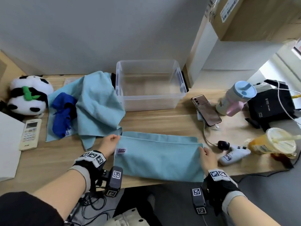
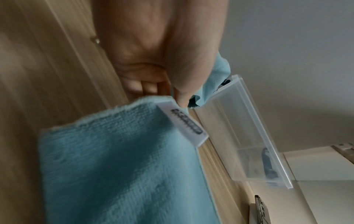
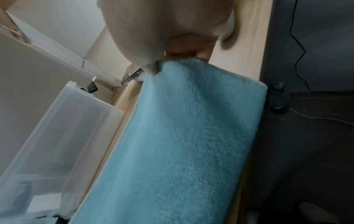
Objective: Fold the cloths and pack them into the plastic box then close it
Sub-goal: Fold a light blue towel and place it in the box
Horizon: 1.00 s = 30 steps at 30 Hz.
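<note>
**Both hands pinching one cloth's far corners**

Left hand (image 1: 108,145) and right hand (image 1: 209,158) each pinch a corner of my half-folded light-blue cloth (image 1: 160,158), keeping edges aligned. It lies on the table's (image 1: 162,118) near edge, before the empty, lidless plastic box (image 1: 150,84).

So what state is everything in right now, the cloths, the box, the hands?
Light blue cloth: folded over, flat at the table's near edge.
Left hand: pinches its left corner.
Right hand: pinches its right end.
Plastic box: open, empty, no lid on.
Second light blue cloth: unfolded, crumpled.
Dark blue cloth: unfolded, bunched.
</note>
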{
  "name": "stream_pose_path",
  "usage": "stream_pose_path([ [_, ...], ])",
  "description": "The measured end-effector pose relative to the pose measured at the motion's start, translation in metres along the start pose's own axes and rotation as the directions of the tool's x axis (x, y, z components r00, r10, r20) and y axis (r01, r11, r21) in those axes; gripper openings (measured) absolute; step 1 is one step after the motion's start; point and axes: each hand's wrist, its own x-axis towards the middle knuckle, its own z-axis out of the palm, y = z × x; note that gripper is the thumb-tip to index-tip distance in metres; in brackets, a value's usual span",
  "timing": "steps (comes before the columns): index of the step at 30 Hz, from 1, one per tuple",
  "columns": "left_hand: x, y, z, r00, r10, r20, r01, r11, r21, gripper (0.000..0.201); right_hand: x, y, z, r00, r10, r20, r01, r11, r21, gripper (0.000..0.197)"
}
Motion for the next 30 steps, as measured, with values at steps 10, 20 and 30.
stream_pose_path([
  [10,0.050,-0.013,0.017,0.990,-0.137,-0.027,0.134,0.986,-0.097,0.018,0.036,-0.008,0.024,0.998,0.059,-0.035,-0.059,0.998,0.016,0.039],
  [20,0.062,-0.024,0.022,0.993,-0.100,0.065,0.094,0.992,0.083,0.018,0.048,-0.015,0.030,0.991,0.099,-0.087,-0.108,0.989,-0.099,0.028],
  [30,0.063,-0.014,0.028,0.984,-0.162,-0.076,0.173,0.967,0.188,0.017,0.051,-0.026,0.036,0.969,0.215,-0.123,-0.228,0.968,-0.101,0.026],
])
